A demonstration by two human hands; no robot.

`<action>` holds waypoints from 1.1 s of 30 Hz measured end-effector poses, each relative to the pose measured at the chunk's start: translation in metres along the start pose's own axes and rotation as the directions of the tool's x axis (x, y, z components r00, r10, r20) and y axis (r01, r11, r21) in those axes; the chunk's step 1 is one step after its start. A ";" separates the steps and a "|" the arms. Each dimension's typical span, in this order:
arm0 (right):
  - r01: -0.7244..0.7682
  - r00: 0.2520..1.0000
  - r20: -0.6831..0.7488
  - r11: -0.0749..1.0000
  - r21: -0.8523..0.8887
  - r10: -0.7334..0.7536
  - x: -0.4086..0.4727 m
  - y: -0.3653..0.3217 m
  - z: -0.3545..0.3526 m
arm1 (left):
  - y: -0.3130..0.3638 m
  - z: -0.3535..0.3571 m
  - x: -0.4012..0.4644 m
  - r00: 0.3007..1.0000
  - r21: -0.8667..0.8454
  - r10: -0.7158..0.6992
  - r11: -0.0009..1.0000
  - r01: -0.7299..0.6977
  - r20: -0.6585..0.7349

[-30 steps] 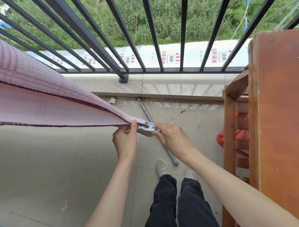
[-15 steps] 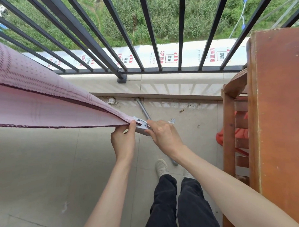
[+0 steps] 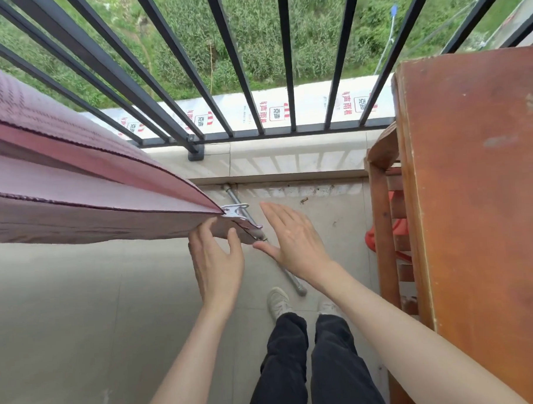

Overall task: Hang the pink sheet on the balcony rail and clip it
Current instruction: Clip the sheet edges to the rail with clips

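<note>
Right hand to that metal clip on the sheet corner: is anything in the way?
Nothing visible. The right hand is open, just right of the metal clip on the pink sheet corner, with bare air between them. The left hand touches the sheet from below, clear of that path.

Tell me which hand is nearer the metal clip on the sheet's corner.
Left. The left hand touches the pink sheet just below the metal clip, fingers against the fabric. The right hand is open beside the clip, apart from it.

Bright daylight, soft shadows, wide-angle edge warp.
</note>
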State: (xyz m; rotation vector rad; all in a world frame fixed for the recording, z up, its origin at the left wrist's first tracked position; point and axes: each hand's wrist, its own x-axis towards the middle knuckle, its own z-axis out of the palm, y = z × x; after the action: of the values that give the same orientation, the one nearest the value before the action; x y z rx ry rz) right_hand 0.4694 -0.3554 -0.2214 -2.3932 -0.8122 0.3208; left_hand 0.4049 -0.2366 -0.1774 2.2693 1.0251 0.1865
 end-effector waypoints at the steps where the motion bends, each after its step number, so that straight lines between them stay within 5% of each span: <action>1: -0.040 0.999 -0.012 0.999 -0.015 0.040 -0.008 0.005 -0.009 | 0.003 -0.001 -0.007 0.994 0.071 0.108 0.992 -0.108 -0.002; 4: -0.188 0.982 -0.038 0.979 -0.074 0.185 -0.049 0.022 -0.045 | 0.019 0.000 -0.030 0.905 0.149 0.400 0.896 -0.419 0.143; 7: -0.337 0.934 -0.178 0.930 -0.150 0.310 -0.108 0.033 -0.082 | 0.041 0.015 -0.059 0.725 0.150 0.572 0.736 -0.660 0.383; 13: -0.679 0.696 -0.375 0.730 -0.070 0.612 -0.243 0.063 -0.127 | 0.100 0.060 -0.126 0.287 -0.017 0.655 0.416 -0.909 0.699; 16: -0.783 0.537 -0.453 0.620 0.046 0.712 -0.308 0.079 -0.134 | 0.117 0.091 -0.169 0.149 -0.094 0.606 0.350 -0.932 0.781; 19: -0.831 0.455 -0.443 0.547 0.099 0.772 -0.358 0.099 -0.142 | 0.139 0.122 -0.215 0.055 -0.147 0.592 0.287 -0.947 0.804; 26: -0.797 0.562 -0.309 0.602 0.043 0.767 -0.395 0.137 -0.143 | 0.182 0.177 -0.283 -0.186 -0.294 0.594 0.089 -0.952 0.782; 33: -0.793 0.500 -0.518 0.608 0.048 0.694 -0.401 0.142 -0.135 | 0.174 0.183 -0.276 -0.175 -0.245 0.694 0.002 -0.970 0.698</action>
State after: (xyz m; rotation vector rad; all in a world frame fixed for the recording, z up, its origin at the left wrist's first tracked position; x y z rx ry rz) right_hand 0.2754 -0.7553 -0.1834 -2.7114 0.5271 -0.0731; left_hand 0.3916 -0.6108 -0.1834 2.5730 -1.3048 -0.3606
